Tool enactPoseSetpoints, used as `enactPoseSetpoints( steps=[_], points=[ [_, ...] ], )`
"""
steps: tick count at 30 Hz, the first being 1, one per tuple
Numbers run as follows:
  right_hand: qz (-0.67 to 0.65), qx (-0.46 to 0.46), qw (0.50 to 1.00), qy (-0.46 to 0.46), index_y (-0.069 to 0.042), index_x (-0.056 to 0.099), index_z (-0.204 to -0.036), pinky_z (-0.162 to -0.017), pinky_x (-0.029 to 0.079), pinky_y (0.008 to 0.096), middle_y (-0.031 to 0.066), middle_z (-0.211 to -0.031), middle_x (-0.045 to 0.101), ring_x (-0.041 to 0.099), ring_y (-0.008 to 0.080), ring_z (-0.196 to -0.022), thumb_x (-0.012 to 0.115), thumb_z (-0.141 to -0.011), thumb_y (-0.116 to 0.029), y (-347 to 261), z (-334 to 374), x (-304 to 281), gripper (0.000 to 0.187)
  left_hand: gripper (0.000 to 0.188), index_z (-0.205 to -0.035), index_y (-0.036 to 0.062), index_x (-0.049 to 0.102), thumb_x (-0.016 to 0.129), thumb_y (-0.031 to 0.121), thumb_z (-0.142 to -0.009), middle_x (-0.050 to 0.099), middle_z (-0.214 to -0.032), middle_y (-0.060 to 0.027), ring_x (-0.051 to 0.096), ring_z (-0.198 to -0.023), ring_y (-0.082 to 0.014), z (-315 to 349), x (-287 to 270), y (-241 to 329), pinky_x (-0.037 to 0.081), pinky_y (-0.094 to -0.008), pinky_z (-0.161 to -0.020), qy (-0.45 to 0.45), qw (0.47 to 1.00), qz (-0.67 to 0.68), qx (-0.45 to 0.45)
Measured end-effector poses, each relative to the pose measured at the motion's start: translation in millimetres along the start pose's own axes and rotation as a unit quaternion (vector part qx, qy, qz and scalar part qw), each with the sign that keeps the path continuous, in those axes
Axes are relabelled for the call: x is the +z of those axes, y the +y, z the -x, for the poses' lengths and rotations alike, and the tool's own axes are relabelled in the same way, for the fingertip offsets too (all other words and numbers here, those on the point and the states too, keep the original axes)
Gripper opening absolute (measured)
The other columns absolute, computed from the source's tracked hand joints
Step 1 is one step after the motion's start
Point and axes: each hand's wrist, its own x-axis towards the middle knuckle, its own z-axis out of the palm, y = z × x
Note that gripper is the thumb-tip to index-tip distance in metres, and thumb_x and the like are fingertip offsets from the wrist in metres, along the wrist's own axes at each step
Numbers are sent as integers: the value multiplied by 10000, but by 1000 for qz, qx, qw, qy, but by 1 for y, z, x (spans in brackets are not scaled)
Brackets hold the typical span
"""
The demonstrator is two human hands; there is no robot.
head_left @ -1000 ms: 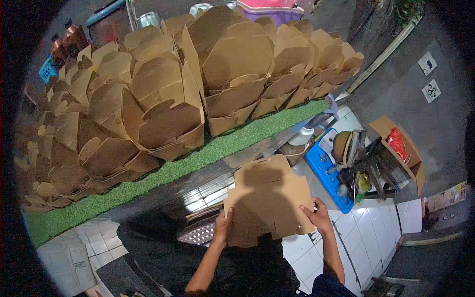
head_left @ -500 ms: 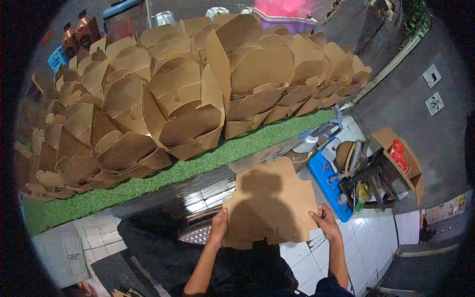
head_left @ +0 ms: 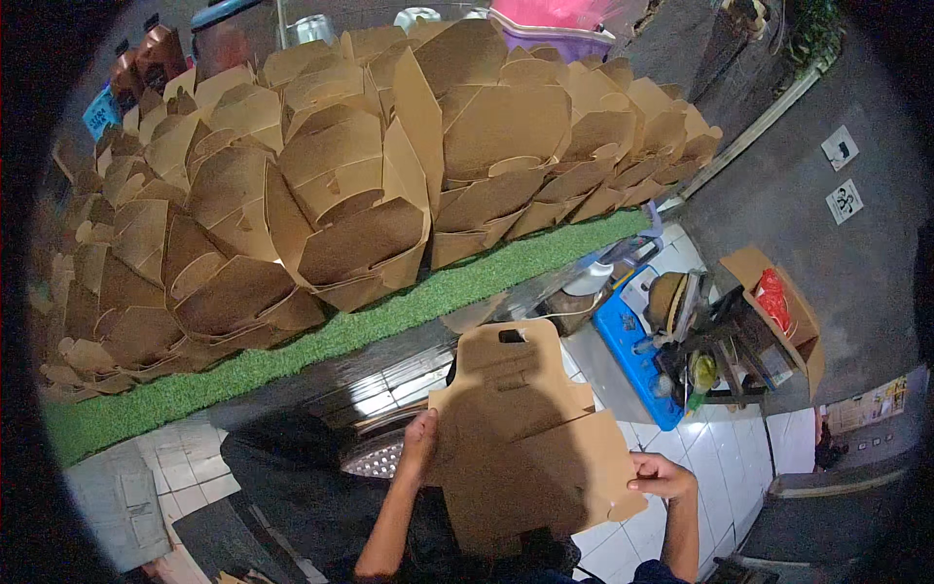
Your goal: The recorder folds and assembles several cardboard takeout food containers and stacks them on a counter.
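Between my hands is a flat brown cardboard box blank with a handle slot in its far flap. My left hand grips its left edge, thumb on top and the other fingers hidden beneath. On the right, my right hand pinches a side flap near the lower right corner. A shadow falls across the board. Beyond it, rows of folded cardboard boxes stand open and packed closely together on a strip of green artificial grass.
To the right, a blue tray lies beside a clutter of utensils. An open carton holds a red plastic bag. A purple tub and brown bottles stand behind the boxes. White floor tiles show below.
The cardboard blank has gone from a plain face to one showing a handle slot and separate flaps. My right hand has moved lower and outward; the view has shifted slightly.
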Motion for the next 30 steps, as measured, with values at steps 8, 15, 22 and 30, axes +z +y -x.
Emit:
enactPoseSetpoints(
  steps=[8,15,22,30],
  points=[
    [-135,-180,965,135,119,564,-1132,-800,498,298,134,-1046,659,639,195,-911,629,-730,-118,15,1,-14,471,326,-988,56,597,540,376,-957,532,-781,51,436,-698,-57,7,1,17,378,-229,-631,19,999,38,-17],
    [-183,-214,943,174,105,580,-1118,-804,504,311,141,-1030,666,645,215,-904,627,-711,-138,21,-26,-11,476,385,-1071,-14,581,538,349,-950,600,-890,-130,577,-851,-228,39,-1,82,454,-327,-768,140,927,-294,186],
    [-322,-204,908,171,51,499,-1259,-918,478,372,158,-1190,612,611,260,-1050,592,-786,-223,28,-60,13,554,489,-1293,21,427,517,367,-960,594,-1131,-132,541,-1079,-183,72,9,136,466,-342,-878,10,986,-150,68],
    [-326,-429,842,-33,-60,209,-1471,-1093,231,556,151,-1518,221,242,319,-1382,702,-680,-641,-1,-45,54,1099,562,-1342,26,345,625,-23,-857,538,-1264,-188,546,-1118,-218,74,37,120,461,-338,-928,-35,989,133,44]
  ],
)
